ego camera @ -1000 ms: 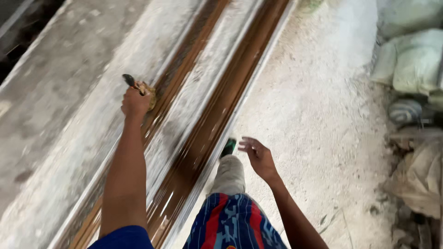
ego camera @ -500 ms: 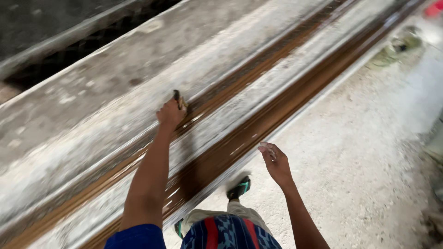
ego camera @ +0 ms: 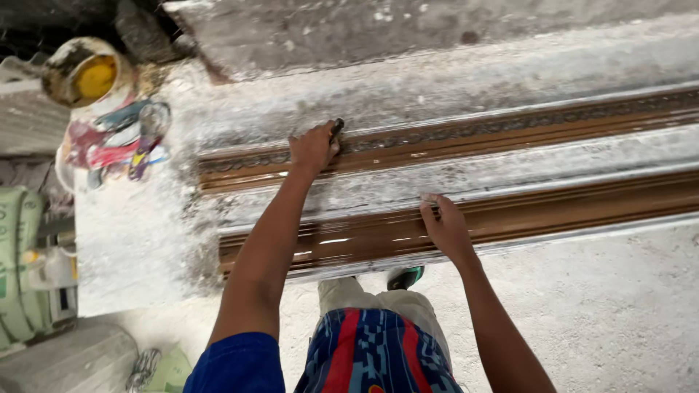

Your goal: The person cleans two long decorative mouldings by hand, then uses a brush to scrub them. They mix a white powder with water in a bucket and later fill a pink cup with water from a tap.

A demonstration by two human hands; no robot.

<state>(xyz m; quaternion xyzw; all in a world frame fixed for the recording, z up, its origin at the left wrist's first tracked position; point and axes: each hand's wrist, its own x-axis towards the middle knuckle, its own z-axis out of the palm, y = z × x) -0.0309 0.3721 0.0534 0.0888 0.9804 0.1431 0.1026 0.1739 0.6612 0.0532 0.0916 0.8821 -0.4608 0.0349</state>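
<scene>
Left hand (ego camera: 313,148) clenches a dark tool (ego camera: 336,129) on the brown moulding (ego camera: 510,127); right hand (ego camera: 445,227) rests open.

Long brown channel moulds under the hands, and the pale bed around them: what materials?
Long glossy brown ornamented moulds: probably fibreglass, resin or rubber; wet-looking sheen, crisp relief pattern. Left hand grips a small dark tool on one; right hand rests on the nearer. Pale crusted bed: likely plaster or cement; chalky, powdery.

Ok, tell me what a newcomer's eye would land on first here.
Two long glossy brown moulds run across a white-dusted bench. The left hand grips a dark brush on the far mould; the right hand rests on the near one. A bucket of yellow liquid stands at the top left.
</scene>
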